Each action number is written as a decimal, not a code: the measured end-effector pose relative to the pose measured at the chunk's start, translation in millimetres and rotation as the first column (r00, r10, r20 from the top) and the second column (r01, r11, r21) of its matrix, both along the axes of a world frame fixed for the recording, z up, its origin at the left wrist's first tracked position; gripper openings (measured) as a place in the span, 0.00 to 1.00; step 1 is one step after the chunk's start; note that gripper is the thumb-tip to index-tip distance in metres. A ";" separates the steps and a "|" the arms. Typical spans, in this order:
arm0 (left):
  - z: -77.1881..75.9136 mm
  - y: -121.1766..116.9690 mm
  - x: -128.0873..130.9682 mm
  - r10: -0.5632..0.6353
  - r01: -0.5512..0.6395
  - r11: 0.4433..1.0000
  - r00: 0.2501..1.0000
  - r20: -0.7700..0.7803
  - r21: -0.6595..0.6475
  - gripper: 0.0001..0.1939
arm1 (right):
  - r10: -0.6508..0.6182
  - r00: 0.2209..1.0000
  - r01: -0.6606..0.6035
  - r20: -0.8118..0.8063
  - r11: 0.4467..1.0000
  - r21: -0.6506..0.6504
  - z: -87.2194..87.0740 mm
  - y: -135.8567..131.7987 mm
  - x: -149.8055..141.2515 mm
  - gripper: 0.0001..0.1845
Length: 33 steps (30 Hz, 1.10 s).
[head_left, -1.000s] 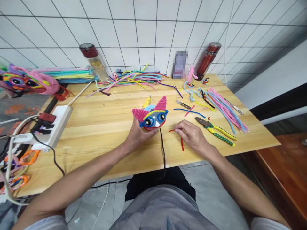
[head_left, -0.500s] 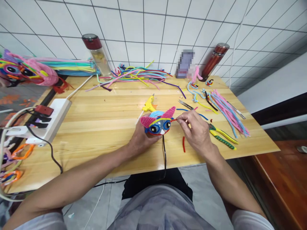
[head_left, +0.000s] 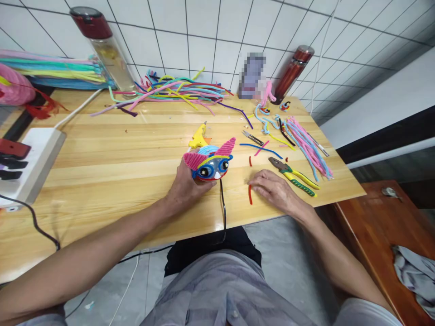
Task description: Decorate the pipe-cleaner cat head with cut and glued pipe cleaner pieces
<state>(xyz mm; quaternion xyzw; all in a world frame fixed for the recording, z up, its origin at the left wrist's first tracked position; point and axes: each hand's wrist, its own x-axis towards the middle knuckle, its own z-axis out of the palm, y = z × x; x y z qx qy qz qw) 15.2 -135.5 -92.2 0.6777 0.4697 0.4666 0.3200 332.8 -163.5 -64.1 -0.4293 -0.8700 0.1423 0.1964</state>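
White-tiled wall behind, pale wooden worktop (head_left: 112,154) in front of a seated person; only the head view to go on.

Head view. Left hand (head_left: 185,183) cupped around the back of a pipe-cleaner cat head (head_left: 210,162), holding it upright just above the worktop, face toward the person: pink ears, blue-ringed eyes. Right hand (head_left: 273,190) lies low on the worktop, fingers loosely spread, tips touching or just beside a short red piece (head_left: 250,194); whether it is pinched yet, cannot tell. A second, smaller red piece (head_left: 250,160) lies further back. Yellow glue gun (head_left: 198,135) just behind the head, its black cord (head_left: 222,206) running off the near edge. Pliers (head_left: 292,175) just right of the right hand; snips (head_left: 253,138) and a pink-and-blue bundle (head_left: 307,145) beyond. Loose stems (head_left: 176,93) heaped by the wall, between two bottles (head_left: 102,45) (head_left: 291,74). Power strip (head_left: 32,160) at far left.

Judgement: step in hand looks like fetching a red trim piece for the face. Next move calls for a fine fingertip pinch on the thin piece, while the left hand keeps the head steady.
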 end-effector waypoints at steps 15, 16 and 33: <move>-8.6 -1.2 0.7 -0.011 0.013 0.999 0.999 -0.040 0.045 0.43 | -0.023 0.956 0.096 -0.294 0.967 0.235 36.4 2.1 -45.3 0.08; -8.0 -1.1 0.7 -0.009 0.011 0.999 0.999 -0.043 0.047 0.43 | -0.013 0.955 0.093 -0.298 0.962 0.257 40.5 5.9 -53.0 0.09; -7.8 0.8 -1.1 -0.059 0.068 0.993 0.994 -0.090 0.097 0.44 | 0.054 0.973 0.052 -0.225 0.895 0.442 37.4 38.6 -93.3 0.11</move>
